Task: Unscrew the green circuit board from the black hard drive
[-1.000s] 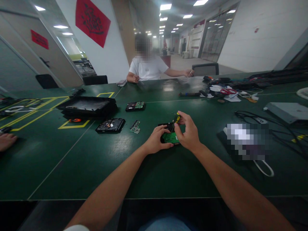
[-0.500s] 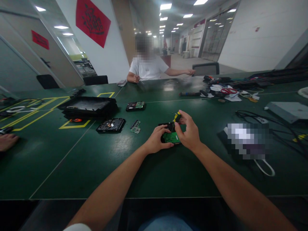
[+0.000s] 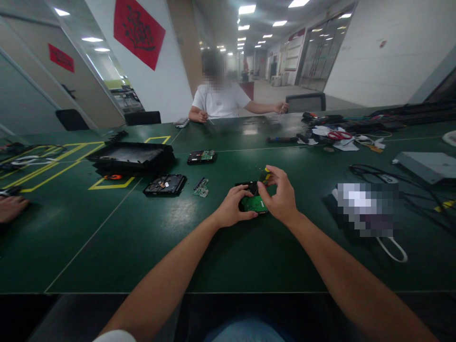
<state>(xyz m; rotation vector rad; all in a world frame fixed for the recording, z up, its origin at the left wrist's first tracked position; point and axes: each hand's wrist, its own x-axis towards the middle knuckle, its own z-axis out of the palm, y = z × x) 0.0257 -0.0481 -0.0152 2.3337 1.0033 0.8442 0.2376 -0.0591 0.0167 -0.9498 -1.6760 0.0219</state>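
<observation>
A hard drive (image 3: 254, 204) with a green circuit board lies on the table in front of me. My left hand (image 3: 233, 206) grips its left side, thumb along the near edge and fingers over the far part. In my right hand (image 3: 280, 194) is a short screwdriver (image 3: 265, 175) with a yellow and dark handle, pinched between thumb and fingers. It stands over the right part of the drive; its tip is hard to make out. Left of the drive lie a loose circuit board (image 3: 201, 187) and an opened hard drive (image 3: 165, 185). Another hard drive (image 3: 201, 156) sits farther back.
A black tray (image 3: 133, 159) stands at left, an orange-handled tool (image 3: 113, 177) beside it. On the right are a blurred-out object (image 3: 366, 209), black cables and a grey box (image 3: 425, 166). Across the table sits a person (image 3: 221, 99); another person's hand (image 3: 13, 209) rests at far left.
The screwdriver handle has turned a little within my right fingers, so less of its yellow shows. My left hand stays in place on the hard drive.
</observation>
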